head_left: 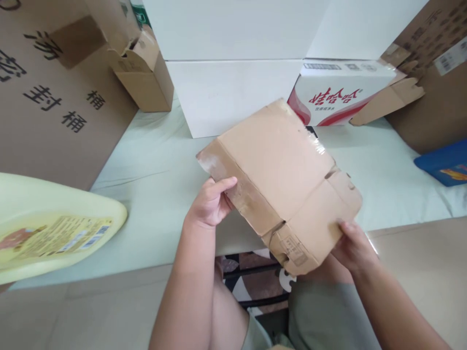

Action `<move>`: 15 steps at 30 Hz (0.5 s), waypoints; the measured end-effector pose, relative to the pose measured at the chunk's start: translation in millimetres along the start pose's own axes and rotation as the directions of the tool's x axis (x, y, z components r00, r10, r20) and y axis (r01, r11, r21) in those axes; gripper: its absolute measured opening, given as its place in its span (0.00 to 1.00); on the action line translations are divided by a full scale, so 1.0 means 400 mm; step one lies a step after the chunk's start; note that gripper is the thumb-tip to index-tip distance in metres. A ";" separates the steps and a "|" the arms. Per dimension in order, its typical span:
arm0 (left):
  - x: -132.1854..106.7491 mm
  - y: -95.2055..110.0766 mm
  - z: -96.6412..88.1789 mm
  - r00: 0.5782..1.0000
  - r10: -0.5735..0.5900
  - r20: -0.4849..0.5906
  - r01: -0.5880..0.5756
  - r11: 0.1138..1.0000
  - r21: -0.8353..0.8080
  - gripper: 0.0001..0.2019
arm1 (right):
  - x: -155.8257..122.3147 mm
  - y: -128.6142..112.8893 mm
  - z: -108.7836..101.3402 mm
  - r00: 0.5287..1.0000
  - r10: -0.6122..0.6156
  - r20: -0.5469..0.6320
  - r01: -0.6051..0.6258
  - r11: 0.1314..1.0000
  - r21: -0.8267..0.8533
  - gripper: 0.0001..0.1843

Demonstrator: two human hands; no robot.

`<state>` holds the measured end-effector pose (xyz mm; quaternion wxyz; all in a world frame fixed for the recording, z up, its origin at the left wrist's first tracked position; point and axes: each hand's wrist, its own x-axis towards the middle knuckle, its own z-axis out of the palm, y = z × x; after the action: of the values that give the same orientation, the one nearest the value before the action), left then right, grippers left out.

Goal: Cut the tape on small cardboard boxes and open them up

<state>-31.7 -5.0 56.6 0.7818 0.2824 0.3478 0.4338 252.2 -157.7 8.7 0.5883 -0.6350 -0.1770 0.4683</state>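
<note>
A brown cardboard box (pixel 273 160), folded flat and tilted, is held up between my two hands above the front edge of the cloth-covered surface. My left hand (pixel 211 200) grips its left edge, thumb on top and fingers underneath. At the lower right corner, my right hand (pixel 353 244) pinches the end flap (pixel 317 228), with the fingers mostly hidden beneath. Creases, a worn strip along the left side and shiny tape at the upper right edge show on the cardboard. A small printed mark sits on its lower flap.
Large white boxes (pixel 233 92) stand behind, with a red-and-white carton (pixel 339 92) to their right. Left are a big brown carton (pixel 54 112), a small open cardboard box (pixel 146 78) and a pale yellow bottle (pixel 54 228). A blue package (pixel 445 163) lies right on the pale green cloth (pixel 146 160).
</note>
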 end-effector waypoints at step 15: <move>0.104 -0.052 0.096 0.997 -0.065 -0.048 0.063 0.997 -0.049 0.13 | 0.168 -0.244 -0.338 0.593 -0.245 -0.767 0.446 0.893 0.059 0.14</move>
<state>24.5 16.3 51.5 0.7930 0.2415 0.3652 0.4235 426.2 -160.3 54.0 0.7618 -0.6446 0.0164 0.0624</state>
